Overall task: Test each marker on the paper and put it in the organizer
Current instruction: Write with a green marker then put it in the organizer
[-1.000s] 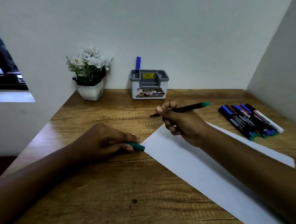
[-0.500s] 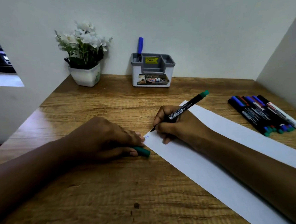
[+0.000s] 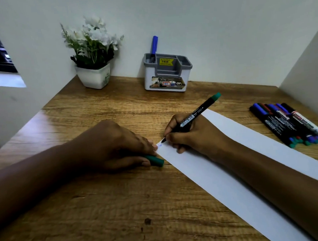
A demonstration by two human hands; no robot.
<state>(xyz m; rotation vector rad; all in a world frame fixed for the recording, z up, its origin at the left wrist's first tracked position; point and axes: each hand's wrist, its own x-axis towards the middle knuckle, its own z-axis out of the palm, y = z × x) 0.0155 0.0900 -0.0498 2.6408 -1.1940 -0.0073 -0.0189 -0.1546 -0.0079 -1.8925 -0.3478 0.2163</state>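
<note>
My right hand point(image 3: 190, 135) grips a black marker with a green end point(image 3: 198, 111), its tip touching the near-left corner of the white paper point(image 3: 221, 174), where small blue marks show. My left hand point(image 3: 115, 144) lies on the desk at the paper's left edge and holds the green cap point(image 3: 155, 160) under its fingers. The grey-and-white organizer point(image 3: 167, 73) stands at the back by the wall with one blue marker point(image 3: 154, 47) upright in its left slot. Several capped markers point(image 3: 287, 122) lie in a row at the right.
A white pot of white flowers point(image 3: 94, 55) stands at the back left. White walls close the wooden desk point(image 3: 107, 206) at the back and right. A window opening is at the far left.
My right hand brought the marker down from above the desk onto the paper's corner and small marks have appeared there. My left hand stayed on the cap. The camera tilted down.
</note>
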